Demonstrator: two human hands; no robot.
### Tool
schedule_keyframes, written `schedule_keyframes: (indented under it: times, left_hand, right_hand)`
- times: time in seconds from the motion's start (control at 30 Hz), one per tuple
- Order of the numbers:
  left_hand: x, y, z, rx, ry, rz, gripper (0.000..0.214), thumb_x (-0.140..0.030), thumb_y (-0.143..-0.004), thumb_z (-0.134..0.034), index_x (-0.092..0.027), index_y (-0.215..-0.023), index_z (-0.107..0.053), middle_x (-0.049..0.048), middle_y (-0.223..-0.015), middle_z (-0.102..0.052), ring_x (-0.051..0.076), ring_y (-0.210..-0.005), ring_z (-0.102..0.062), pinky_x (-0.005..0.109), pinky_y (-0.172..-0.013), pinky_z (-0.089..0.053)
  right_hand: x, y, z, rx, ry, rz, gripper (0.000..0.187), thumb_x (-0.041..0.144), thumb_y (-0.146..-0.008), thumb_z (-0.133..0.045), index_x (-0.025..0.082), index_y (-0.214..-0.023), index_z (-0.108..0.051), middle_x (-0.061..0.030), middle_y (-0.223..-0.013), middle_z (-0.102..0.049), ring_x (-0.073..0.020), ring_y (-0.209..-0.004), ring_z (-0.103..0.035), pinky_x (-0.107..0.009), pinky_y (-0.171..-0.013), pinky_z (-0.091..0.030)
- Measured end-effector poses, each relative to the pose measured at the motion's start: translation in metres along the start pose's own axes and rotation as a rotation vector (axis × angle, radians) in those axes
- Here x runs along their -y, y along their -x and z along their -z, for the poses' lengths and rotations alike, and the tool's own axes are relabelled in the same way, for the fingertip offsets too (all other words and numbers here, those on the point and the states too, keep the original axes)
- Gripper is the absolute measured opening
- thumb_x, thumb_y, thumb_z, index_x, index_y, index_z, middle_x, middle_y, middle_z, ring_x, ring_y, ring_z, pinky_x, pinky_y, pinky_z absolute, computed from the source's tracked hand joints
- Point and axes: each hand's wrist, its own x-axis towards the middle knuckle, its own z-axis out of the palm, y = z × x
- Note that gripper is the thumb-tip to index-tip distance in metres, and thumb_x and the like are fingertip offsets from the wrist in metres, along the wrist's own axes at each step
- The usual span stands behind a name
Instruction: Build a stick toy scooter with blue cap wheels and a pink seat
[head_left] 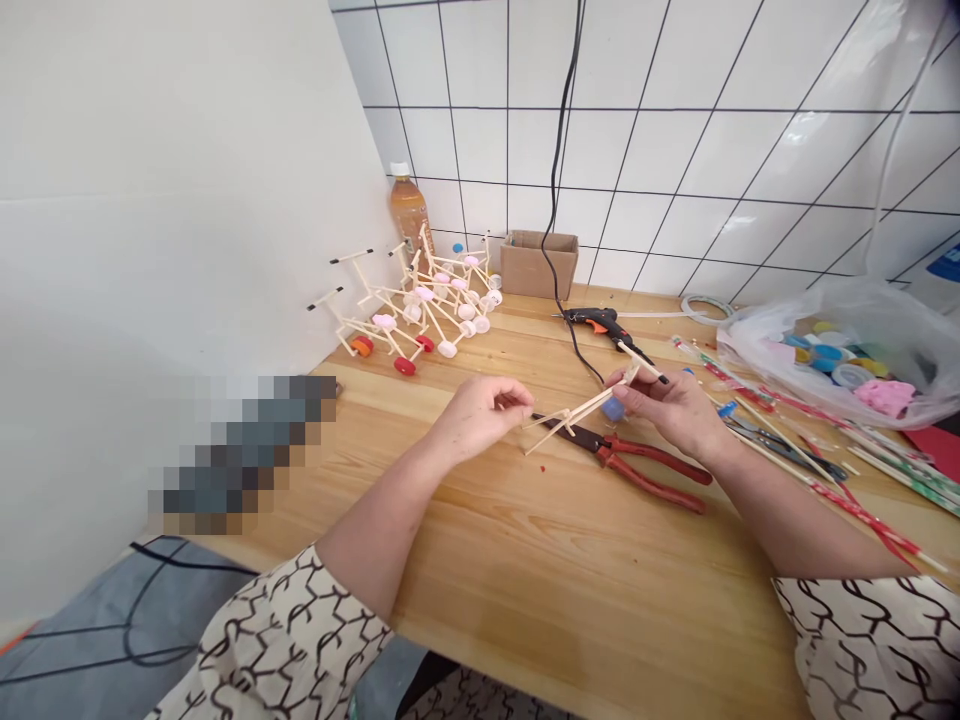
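Patterned sleeves (862, 640) fill the bottom edge, and we've got our left hand (480, 415) and right hand (675, 410) apart, both pinching a small wooden stick frame (581, 410) over red-handled pliers (637, 470). Upper centre, stick models with bottle-cap wheels (427, 310) stand heaped; ours shows no wheels.

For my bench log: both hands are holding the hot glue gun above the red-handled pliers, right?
No: the left hand and right hand hold a small frame of wooden sticks, not the hot glue gun, which lies on the table beyond them, as the head view shows. They are above the red-handled pliers.
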Motion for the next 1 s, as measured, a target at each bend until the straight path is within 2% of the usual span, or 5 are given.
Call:
schedule_keyframes:
  times: [0.17, 0.33, 0.53, 0.77, 1.0]
  left_hand:
    - [0.008, 0.002, 0.0, 0.012, -0.132, -0.023, 0.007, -0.02, -0.066, -0.062, -0.016, -0.068, -0.066, -0.0001, -0.063, -0.064, 0.011, -0.056, -0.053, 0.021, -0.053, -0.041]
    - [0.017, 0.001, -0.004, 0.068, -0.218, -0.015, 0.006, -0.016, -0.063, -0.062, -0.017, -0.065, -0.067, -0.001, -0.059, -0.063, 0.011, -0.054, -0.054, 0.02, -0.049, -0.039]
    - [0.016, 0.003, -0.004, 0.091, -0.274, -0.024, 0.006, -0.017, -0.066, -0.06, -0.018, -0.065, -0.066, 0.0001, -0.063, -0.066, 0.013, -0.057, -0.057, 0.021, -0.052, -0.041]
    - [0.009, 0.005, -0.005, 0.061, -0.291, -0.034, 0.01, -0.019, -0.069, -0.057, -0.017, -0.069, -0.067, 0.0011, -0.066, -0.067, 0.013, -0.058, -0.056, 0.022, -0.055, -0.042]
    - [0.014, 0.004, -0.007, 0.069, -0.274, -0.024, 0.009, -0.018, -0.068, -0.057, -0.017, -0.069, -0.067, 0.0012, -0.067, -0.067, 0.013, -0.059, -0.058, 0.022, -0.055, -0.043]
  right_hand:
    - [0.003, 0.001, -0.001, -0.005, 0.006, -0.004, 0.032, 0.05, -0.069, -0.067, 0.021, -0.081, -0.066, -0.0004, -0.065, -0.061, -0.015, -0.062, -0.055, -0.027, -0.058, -0.046]
    - [0.003, 0.001, -0.001, -0.005, 0.004, 0.006, 0.033, 0.05, -0.069, -0.066, 0.02, -0.081, -0.066, -0.001, -0.066, -0.061, -0.0151, -0.062, -0.055, -0.027, -0.057, -0.046]
    - [0.0, 0.0, 0.0, 0.011, -0.005, 0.0, 0.028, 0.046, -0.072, -0.065, 0.02, -0.083, -0.066, -0.0009, -0.067, -0.061, -0.0149, -0.064, -0.054, -0.027, -0.06, -0.046]
    - [0.0, 0.001, 0.0, -0.002, 0.013, 0.0, 0.03, 0.047, -0.071, -0.065, 0.019, -0.082, -0.066, -0.001, -0.067, -0.061, -0.0141, -0.063, -0.054, -0.026, -0.058, -0.046]
    - [0.001, 0.001, -0.001, -0.005, 0.017, 0.008, 0.031, 0.048, -0.072, -0.064, 0.019, -0.082, -0.066, -0.0018, -0.068, -0.061, -0.0145, -0.063, -0.053, -0.027, -0.058, -0.046]
